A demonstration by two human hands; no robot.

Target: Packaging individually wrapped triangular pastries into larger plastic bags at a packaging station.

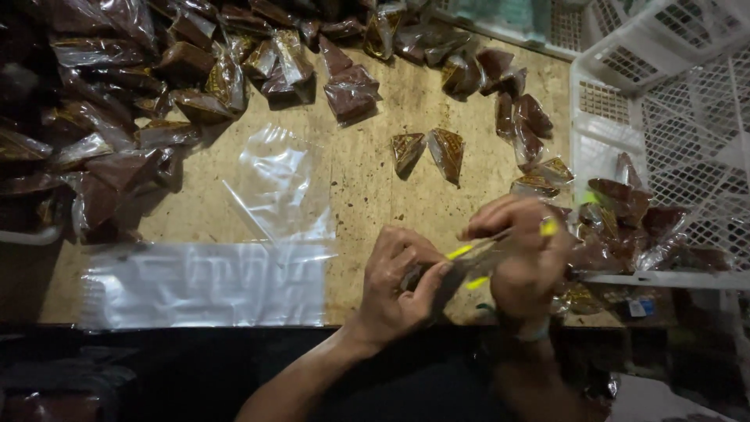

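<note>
Both hands, left hand (398,281) and right hand (523,258), pinch small packet (461,270) between them.

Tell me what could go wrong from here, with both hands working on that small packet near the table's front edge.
1. Both the left hand and right hand pinch the small packet right at the table front edge; a slip could drop it off the edge.
2. The loose clear bags overhang the same edge and could slide off if brushed.
3. Lighting is dim and the packet is blurred, so a poor seal might go unnoticed.
</note>
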